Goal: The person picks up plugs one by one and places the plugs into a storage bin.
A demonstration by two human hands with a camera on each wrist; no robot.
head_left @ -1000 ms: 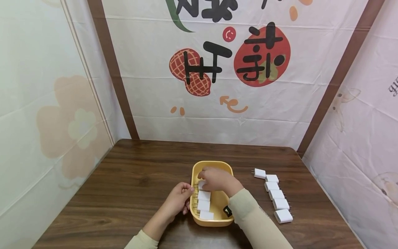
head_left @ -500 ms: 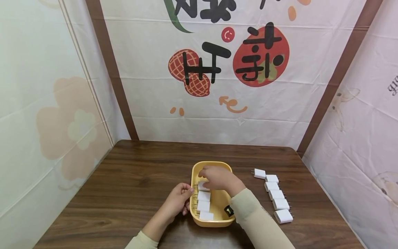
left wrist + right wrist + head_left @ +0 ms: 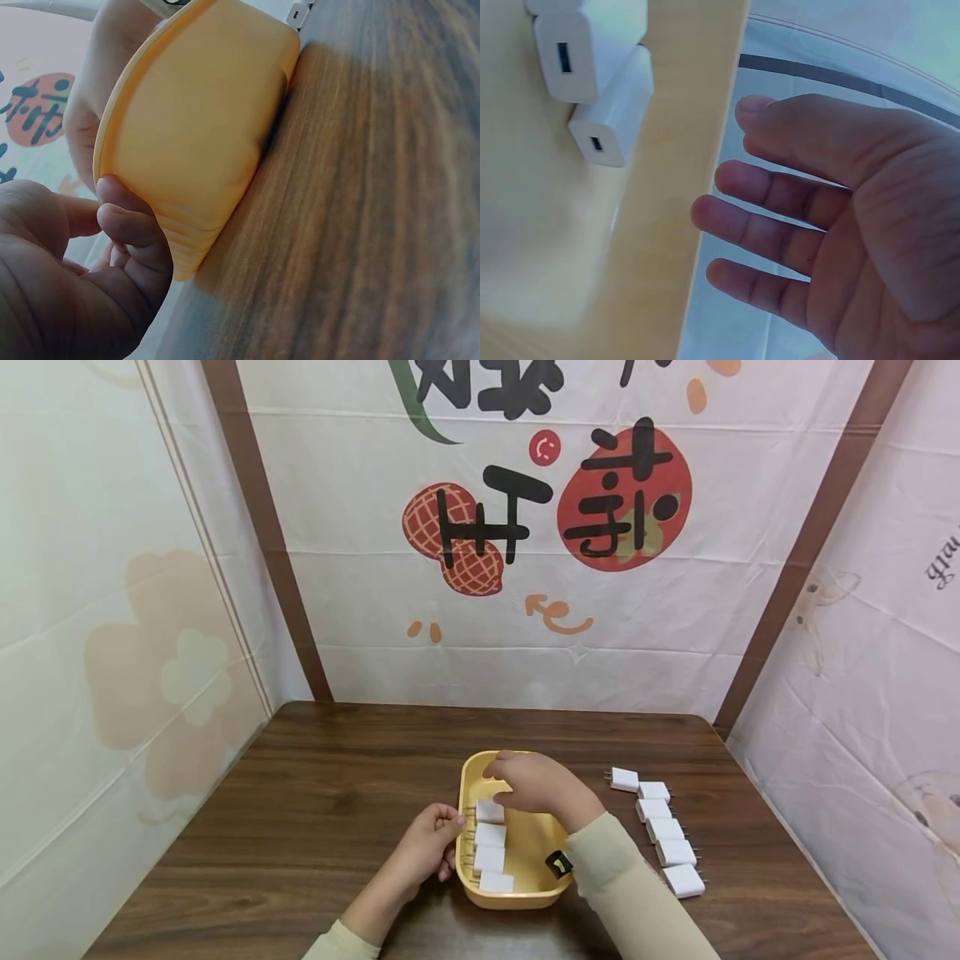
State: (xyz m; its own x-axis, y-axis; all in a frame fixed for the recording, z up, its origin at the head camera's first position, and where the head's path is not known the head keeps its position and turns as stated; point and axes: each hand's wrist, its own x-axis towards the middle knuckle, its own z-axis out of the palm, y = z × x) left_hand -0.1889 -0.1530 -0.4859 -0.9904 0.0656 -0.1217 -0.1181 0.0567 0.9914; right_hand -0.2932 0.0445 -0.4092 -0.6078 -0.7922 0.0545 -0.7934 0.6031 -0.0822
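A yellow plastic bin [image 3: 534, 843] stands on the table, with several white charger plugs [image 3: 490, 836] lined up along its left wall, prongs toward that wall. At the bin's left rim, my left hand [image 3: 426, 845] pinches the edge between thumb and curled fingers; the left wrist view shows this hand [image 3: 82, 262] against the yellow outer wall. My right hand [image 3: 542, 787] hovers over the bin's far part, just beyond the farthest plug. In the right wrist view its fingers [image 3: 772, 240] are spread and relaxed, holding nothing, apart from the nearest charger plug [image 3: 615, 112].
On the right of the wooden table [image 3: 360, 777], more white charger plugs [image 3: 665, 830] lie in a slanting row. A small black object [image 3: 558, 863] shows at the bin's right side beside the right sleeve. Printed cloth walls [image 3: 375, 660] enclose the table.
My right hand has let go of the farthest plug in the bin and drawn up and right, its fingers opening. My left hand keeps its place on the rim.
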